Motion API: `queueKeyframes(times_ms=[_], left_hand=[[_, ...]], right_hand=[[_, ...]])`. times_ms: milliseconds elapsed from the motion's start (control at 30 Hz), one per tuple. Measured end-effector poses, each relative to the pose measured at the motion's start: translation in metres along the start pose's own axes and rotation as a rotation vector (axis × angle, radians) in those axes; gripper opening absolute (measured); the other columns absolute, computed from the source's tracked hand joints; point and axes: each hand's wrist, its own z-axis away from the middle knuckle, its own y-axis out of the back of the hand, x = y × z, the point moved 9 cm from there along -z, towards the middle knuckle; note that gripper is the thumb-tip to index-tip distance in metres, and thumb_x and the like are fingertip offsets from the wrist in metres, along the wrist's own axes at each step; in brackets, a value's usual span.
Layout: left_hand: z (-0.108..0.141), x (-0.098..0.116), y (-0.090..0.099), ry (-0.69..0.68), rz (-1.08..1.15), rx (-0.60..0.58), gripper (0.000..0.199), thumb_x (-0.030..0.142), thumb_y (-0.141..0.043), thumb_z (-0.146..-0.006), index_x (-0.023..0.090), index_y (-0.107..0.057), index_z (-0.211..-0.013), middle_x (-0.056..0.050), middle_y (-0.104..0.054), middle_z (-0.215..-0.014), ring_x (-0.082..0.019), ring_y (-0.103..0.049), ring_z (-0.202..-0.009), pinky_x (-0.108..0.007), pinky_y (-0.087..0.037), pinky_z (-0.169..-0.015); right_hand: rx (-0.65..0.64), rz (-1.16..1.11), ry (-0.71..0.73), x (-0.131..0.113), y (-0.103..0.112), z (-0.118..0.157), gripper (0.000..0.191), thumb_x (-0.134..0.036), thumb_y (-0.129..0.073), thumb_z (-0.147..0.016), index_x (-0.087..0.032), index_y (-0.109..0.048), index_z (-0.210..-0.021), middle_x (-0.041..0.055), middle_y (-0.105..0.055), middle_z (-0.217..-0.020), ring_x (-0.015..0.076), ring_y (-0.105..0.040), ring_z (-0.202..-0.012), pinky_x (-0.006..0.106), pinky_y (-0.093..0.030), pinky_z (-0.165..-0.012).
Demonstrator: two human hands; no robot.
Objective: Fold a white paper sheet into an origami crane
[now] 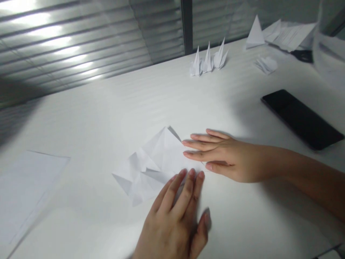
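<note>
One left hand (pixel 171 221), one right hand (pixel 231 158), one creased paper (pixel 161 154)
Also on one bench (pixel 107 111): three pointed paper figures (pixel 208 63), one black phone (pixel 300 118), one small paper bundle (pixel 266 65), one standing paper triangle (pixel 256 35); sheets in the left-edge paper (pixel 24 187) and far-right papers (pixel 292 35) cannot be counted.

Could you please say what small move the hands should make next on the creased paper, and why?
I would probably slide the left hand leftward to flatten the creased paper, with the right hand steadying it: both hands are toward its right side, while a raised-looking flap farther left has no hand on it.
</note>
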Motion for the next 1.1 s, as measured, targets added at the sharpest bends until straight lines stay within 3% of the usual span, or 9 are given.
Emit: queueKeyframes(times_ms=[233, 467, 1100], left_hand=[[0.0004, 0.0037, 0.0046, 0.027, 0.012, 0.05, 0.057, 0.036, -0.05, -0.087, 0.005, -0.046, -0.136, -0.012, -0.053, -0.136, -0.029, -0.043, -0.128, -0.037, -0.043, -0.101], [0.0007, 0.0022, 0.0038, 0.064, 0.01, 0.054, 0.057, 0.039, -0.047, -0.089, 0.007, -0.047, -0.135, -0.01, -0.054, -0.135, -0.028, -0.044, -0.127, -0.035, -0.041, -0.102], [0.0032, 0.0006, 0.003, 0.079, -0.02, 0.072, 0.054, 0.041, -0.044, -0.09, 0.008, -0.049, -0.133, -0.008, -0.058, -0.131, -0.026, -0.048, -0.124, -0.033, -0.039, -0.102]], right_hand=[[-0.045, -0.012, 0.02, 0.0009, 0.0009, -0.0001, 0.05, -0.015, -0.044, -0.093, -0.028, -0.039, -0.141, -0.0028, -0.03, -0.151, 0.0165, -0.018, -0.142, 0.043, -0.009, -0.117], [-0.11, 0.058, -0.013, 0.0001, -0.0017, 0.0008, 0.05, -0.027, -0.044, -0.094, -0.027, -0.034, -0.143, -0.0042, -0.022, -0.154, 0.0159, -0.012, -0.143, 0.043, -0.006, -0.117], [-0.056, 0.038, 0.001, 0.0015, -0.0022, 0.0018, 0.053, -0.022, -0.045, -0.094, -0.033, -0.03, -0.144, -0.0057, -0.024, -0.154, 0.0176, -0.016, -0.143, 0.044, -0.009, -0.117]])
